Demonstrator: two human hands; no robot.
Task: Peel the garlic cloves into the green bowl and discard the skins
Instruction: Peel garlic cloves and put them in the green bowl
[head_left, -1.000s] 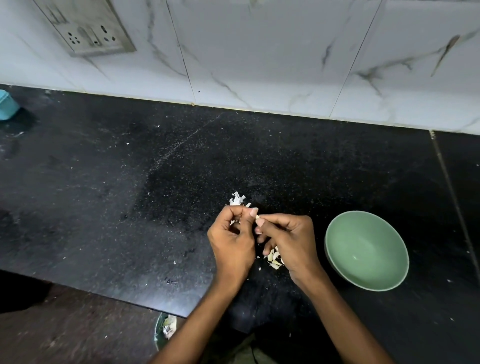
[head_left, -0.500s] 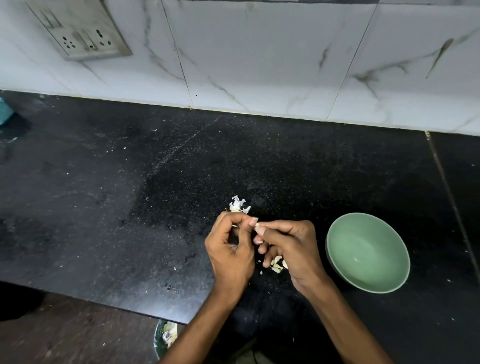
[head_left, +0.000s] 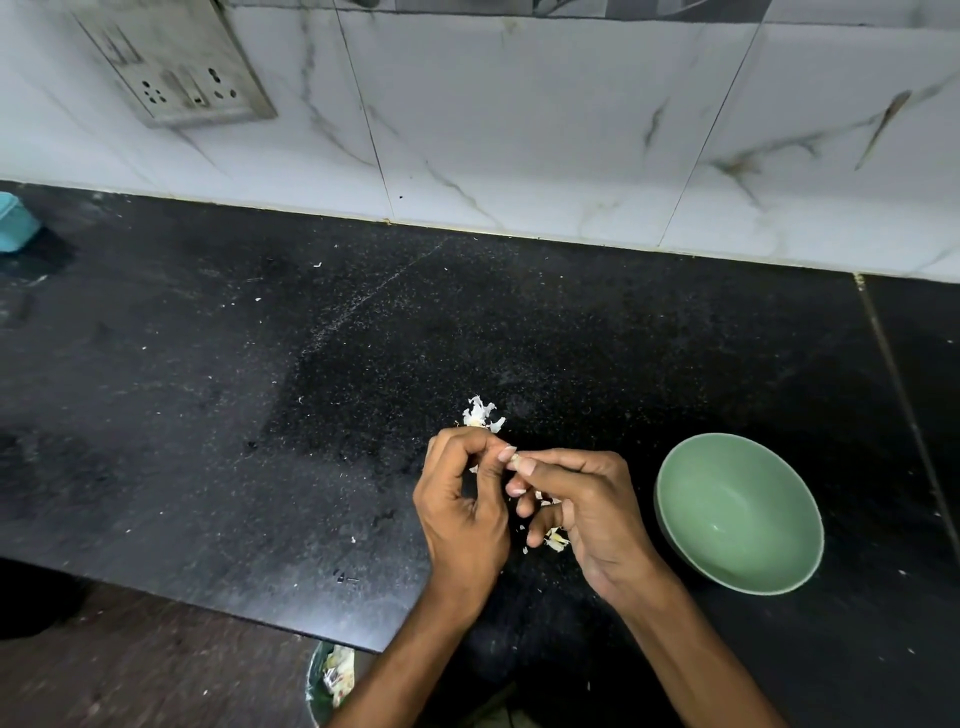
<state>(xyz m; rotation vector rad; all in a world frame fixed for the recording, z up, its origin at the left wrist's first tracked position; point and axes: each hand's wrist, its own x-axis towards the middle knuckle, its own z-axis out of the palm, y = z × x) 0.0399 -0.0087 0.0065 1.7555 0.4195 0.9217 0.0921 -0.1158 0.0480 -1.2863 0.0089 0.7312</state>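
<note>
We judge peeling is underway: our left hand (head_left: 460, 512) and right hand (head_left: 584, 512) meet fingertip to fingertip over the black counter (head_left: 260, 415), both curled and pinching one small garlic clove (head_left: 515, 458), mostly hidden. The green bowl (head_left: 740, 571) sits just right of our right hand, apparently holding nothing. Loose skins (head_left: 482, 415) lie beyond the fingers. Next: strip the skin, drop the clove in the bowl.
</note>
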